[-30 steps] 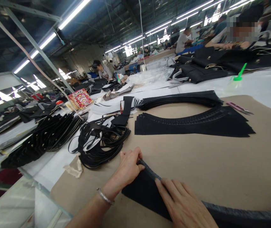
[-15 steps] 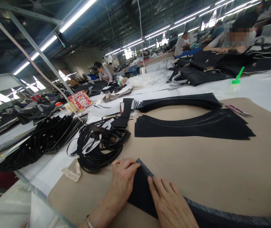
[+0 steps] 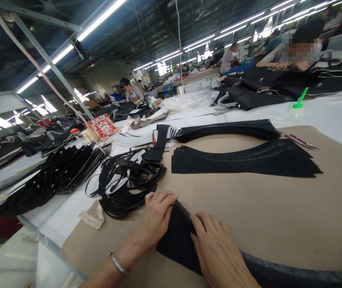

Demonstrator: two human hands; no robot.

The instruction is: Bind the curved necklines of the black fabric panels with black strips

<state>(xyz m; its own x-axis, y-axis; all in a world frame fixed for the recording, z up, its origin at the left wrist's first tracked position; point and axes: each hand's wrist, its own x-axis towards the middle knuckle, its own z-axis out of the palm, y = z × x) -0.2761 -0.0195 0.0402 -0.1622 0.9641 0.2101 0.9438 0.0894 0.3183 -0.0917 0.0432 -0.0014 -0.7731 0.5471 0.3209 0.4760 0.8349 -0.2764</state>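
A curved black panel [image 3: 178, 242], of leather-like or fabric material, lies before me with a greyish strip along its far edge. My left hand [image 3: 159, 214] pinches the panel's far left corner between thumb and fingers. To its right, my right hand [image 3: 219, 250] has its fingers curled over the same edge, with the thumb on the panel. Between the hands the edge looks folded over. The panel's right part runs past my right hand towards the lower right. Beyond my hands lies a stack of similar black panels [image 3: 243, 164].
The panels rest on a tan board [image 3: 309, 212]. A coil of black strips [image 3: 132, 200] lies left, near a white scrap [image 3: 93, 218]. Pink-handled scissors [image 3: 301, 141] and a bottle with a green nozzle [image 3: 301, 99] stand farther back. A co-worker [image 3: 297, 52] sits across the table.
My left hand has shifted slightly up at the corner. My right fingers have moved a little up and right, and the edge between my hands now shows darker and folded over.
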